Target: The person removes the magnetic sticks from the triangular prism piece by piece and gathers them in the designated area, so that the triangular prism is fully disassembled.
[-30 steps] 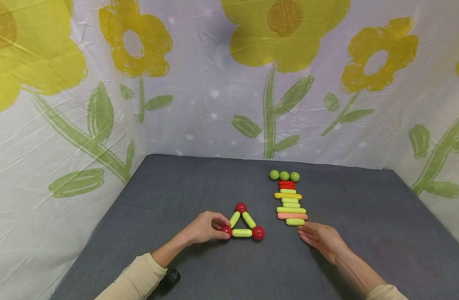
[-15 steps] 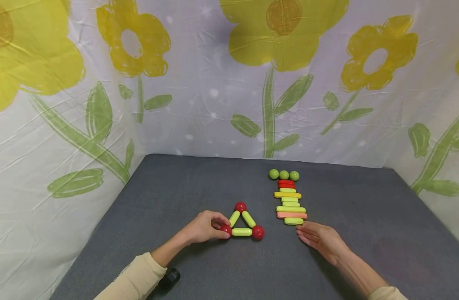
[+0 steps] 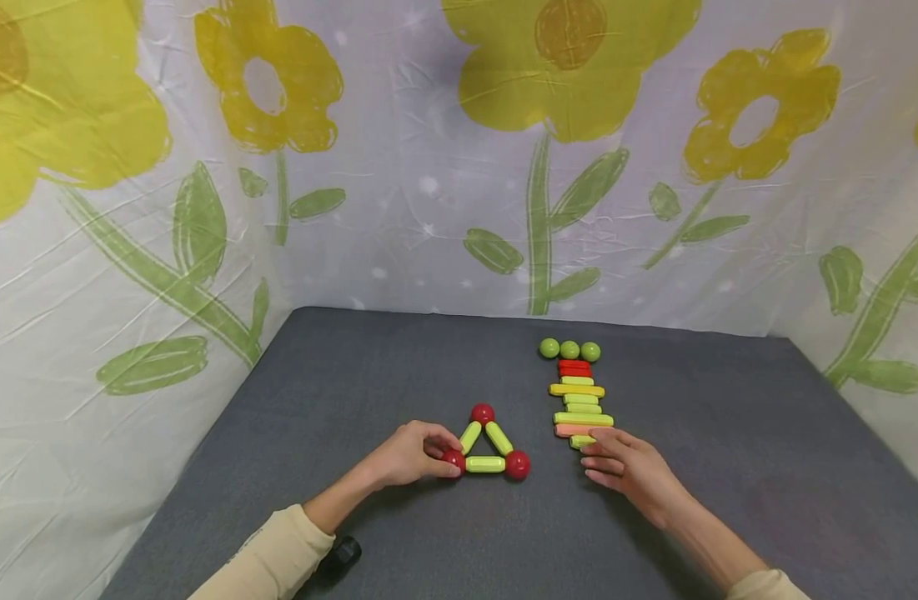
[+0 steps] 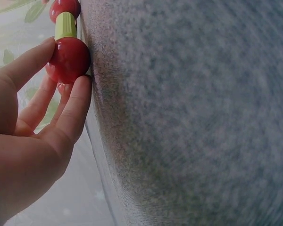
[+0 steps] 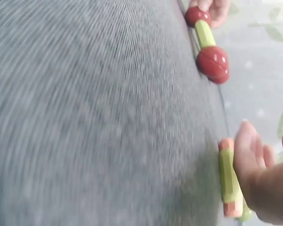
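Note:
A triangle of three yellow-green rods (image 3: 485, 464) and three red balls (image 3: 518, 465) lies flat on the grey table. My left hand (image 3: 413, 454) pinches the left-corner ball (image 4: 70, 59) between thumb and fingers. To the right runs a column of rods, most of them yellow-green, with a peach rod (image 3: 571, 431) and a short yellow-green rod (image 3: 577, 442) at its near end. My right hand (image 3: 642, 477) reaches over the right part of that short rod, fingers extended and partly hiding it. In the right wrist view the short rod (image 5: 228, 174) lies beside the fingers, with no grip around it visible.
Beyond the column sit three green balls (image 3: 569, 350) in a row, just behind two red rods (image 3: 574, 368). A small black object (image 3: 344, 553) lies near my left forearm. A flower-printed curtain (image 3: 398, 208) borders the table behind and at both sides.
The short rod at the column's near end has shifted slightly left. My right hand has since moved from its right end to over it. My left hand stays on the ball.

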`<state>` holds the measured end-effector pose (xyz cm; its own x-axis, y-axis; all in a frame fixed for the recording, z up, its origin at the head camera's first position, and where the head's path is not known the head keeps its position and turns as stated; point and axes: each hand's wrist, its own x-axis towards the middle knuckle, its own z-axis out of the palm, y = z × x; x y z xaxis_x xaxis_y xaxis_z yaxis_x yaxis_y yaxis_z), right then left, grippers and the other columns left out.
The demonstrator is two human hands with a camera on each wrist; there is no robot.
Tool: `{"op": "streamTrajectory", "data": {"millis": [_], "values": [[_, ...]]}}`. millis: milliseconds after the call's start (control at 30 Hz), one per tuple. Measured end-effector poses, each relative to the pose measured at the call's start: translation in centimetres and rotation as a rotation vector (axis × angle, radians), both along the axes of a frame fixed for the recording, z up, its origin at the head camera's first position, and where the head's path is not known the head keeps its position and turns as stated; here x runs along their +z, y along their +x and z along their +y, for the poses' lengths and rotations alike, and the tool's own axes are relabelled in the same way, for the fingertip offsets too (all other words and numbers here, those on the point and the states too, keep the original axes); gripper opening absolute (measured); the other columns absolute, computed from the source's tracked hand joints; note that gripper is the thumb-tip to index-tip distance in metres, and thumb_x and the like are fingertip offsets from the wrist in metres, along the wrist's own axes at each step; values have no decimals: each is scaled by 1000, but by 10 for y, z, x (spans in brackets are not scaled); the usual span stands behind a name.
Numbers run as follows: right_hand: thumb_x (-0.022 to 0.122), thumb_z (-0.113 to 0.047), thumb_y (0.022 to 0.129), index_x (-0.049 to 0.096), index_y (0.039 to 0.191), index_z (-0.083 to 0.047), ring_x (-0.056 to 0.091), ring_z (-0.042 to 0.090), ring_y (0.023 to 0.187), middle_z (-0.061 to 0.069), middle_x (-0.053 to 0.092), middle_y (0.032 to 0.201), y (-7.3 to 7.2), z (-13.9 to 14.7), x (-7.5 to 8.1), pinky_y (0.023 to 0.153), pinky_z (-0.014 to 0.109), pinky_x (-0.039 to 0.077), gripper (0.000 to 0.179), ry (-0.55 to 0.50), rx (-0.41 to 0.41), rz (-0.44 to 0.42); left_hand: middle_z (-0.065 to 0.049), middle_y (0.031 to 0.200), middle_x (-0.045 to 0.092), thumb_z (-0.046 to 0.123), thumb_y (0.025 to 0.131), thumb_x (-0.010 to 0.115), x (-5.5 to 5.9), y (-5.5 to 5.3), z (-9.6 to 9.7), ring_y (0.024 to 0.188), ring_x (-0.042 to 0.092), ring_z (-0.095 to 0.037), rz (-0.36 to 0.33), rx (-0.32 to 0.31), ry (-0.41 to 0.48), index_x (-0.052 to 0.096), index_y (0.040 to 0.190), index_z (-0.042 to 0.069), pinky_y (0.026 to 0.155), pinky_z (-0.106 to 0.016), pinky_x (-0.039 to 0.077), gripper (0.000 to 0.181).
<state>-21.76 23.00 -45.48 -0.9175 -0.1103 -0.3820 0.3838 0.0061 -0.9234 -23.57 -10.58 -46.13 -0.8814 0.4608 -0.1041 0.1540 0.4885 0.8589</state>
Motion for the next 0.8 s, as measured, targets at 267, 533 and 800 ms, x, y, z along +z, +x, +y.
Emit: {"op": "streamTrajectory", "data": {"millis": [267,533,800], "values": [[52,-33,99,29,143,8,55,25,113,22,50,130,-3,-26,-6,95,39,46,64,-105,222,12,-2,99,64,13,78,80,0,1,0,92,61,-20,3,-6,10,68,104,7,76,-34,53,29],[49,-32,101,32,139,10,59,27,106,23,52,128,-3,-49,-5,92,41,48,59,-79,243,-37,0,99,64,15,79,80,-3,0,0,91,61,-18,8,-5,-6,69,104,8,76,-33,53,29],[49,-25,101,34,137,10,63,27,96,18,53,117,-4,-62,-3,89,41,49,53,-151,225,-96,-1,100,64,13,78,80,-1,1,0,93,61,-20,5,3,3,68,103,7,78,-35,53,28]]}}
